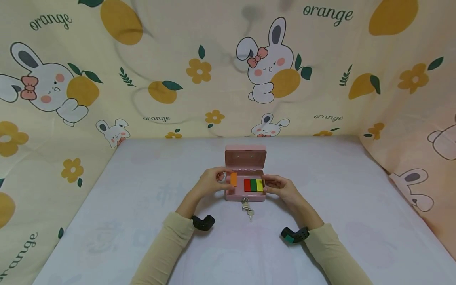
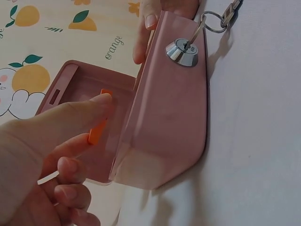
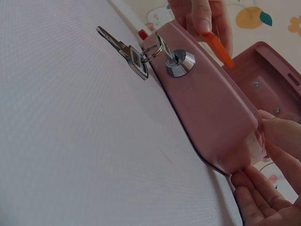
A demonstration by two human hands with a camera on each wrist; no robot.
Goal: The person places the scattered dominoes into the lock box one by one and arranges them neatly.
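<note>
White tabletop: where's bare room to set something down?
Bare white tabletop lies left of the left beige sleeve, right of the right beige sleeve, and between them, nearer than the silver metal keys. Crowded: the open pink metal box, with the left hand pinching a flat orange block at its left, the right hand at its right.

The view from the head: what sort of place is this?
It looks like a small tabletop recording corner, though I can't be certain. A printed cloth with rabbits and oranges surrounds a pale tabletop, and black devices sit at both wrists.
</note>
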